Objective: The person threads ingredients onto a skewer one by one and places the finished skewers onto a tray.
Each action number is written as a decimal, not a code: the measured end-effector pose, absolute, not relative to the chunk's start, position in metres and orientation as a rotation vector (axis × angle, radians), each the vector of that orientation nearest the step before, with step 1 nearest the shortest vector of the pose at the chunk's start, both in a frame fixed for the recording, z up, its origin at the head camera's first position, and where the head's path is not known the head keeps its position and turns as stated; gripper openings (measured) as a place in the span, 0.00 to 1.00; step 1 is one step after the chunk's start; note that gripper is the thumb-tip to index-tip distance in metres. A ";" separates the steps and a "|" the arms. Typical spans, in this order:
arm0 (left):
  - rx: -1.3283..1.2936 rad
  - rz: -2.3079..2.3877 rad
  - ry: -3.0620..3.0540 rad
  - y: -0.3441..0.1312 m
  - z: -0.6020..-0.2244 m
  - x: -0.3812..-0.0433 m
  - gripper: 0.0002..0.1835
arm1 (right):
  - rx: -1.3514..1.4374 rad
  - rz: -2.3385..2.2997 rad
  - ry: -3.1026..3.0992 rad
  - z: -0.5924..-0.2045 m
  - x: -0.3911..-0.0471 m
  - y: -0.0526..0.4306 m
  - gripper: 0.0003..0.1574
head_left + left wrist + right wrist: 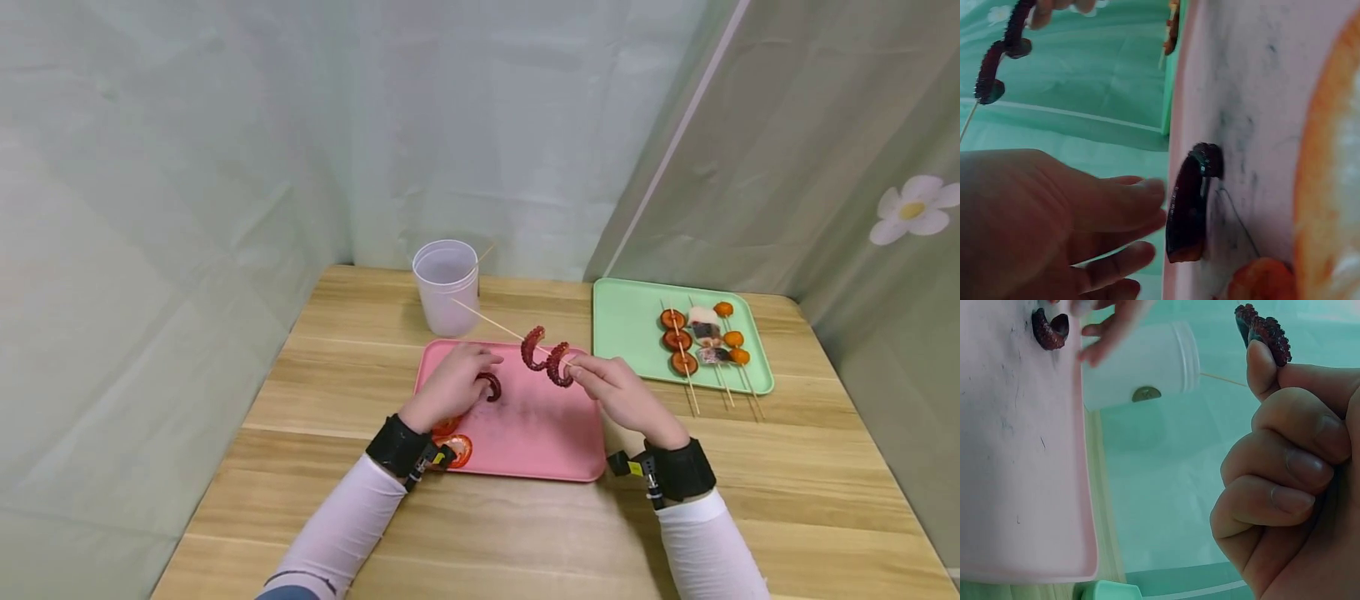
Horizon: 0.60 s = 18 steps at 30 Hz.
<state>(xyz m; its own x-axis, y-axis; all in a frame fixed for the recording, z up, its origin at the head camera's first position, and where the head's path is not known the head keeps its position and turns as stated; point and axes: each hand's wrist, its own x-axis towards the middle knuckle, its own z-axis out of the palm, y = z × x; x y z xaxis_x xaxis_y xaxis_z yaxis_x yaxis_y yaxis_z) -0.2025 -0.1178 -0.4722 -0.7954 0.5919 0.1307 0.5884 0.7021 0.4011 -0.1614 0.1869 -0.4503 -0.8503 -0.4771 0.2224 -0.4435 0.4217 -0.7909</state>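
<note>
My right hand (617,393) pinches a bamboo skewer (487,318) between thumb and forefinger, its other fingers curled into the palm in the right wrist view. Two dark red octopus tentacle pieces (533,348) are threaded on the skewer, raised over the pink tray (525,462). The skewer's bare tip points up and left. Over the tray's left part, my left hand (455,382) reaches toward a loose curled tentacle piece (1188,206). Its thumb and loosely bent fingers are just short of that piece in the left wrist view.
Tomato slices (459,450) lie at the pink tray's lower left. A white cup (447,292) with a skewer in it stands behind. At right, a green tray (626,333) holds skewers with round brown slices (677,340), fish pieces (705,331) and orange balls (733,339).
</note>
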 end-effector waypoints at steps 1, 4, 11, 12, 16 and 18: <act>1.029 0.575 2.903 -0.118 -0.474 -0.203 0.20 | -0.843 -1.440 2.615 -0.450 -0.161 0.188 0.13; 1.080 0.390 2.918 -0.118 -0.479 -0.201 0.14 | -0.827 -1.442 2.616 -0.449 -0.161 0.188 0.13; 1.039 0.378 2.933 -0.120 -0.480 -0.198 0.08 | -0.802 -1.447 2.599 -0.449 -0.160 0.190 0.13; 1.024 0.398 2.930 -0.121 -0.479 -0.197 0.08 | -0.803 -1.442 2.603 -0.449 -0.159 0.190 0.13; 0.944 0.532 2.920 -0.124 -0.471 -0.197 0.10 | -0.781 -1.420 2.632 -0.446 -0.159 0.192 0.14; 0.916 0.597 2.946 -0.126 -0.465 -0.198 0.12 | -0.769 -1.412 2.644 -0.446 -0.159 0.194 0.16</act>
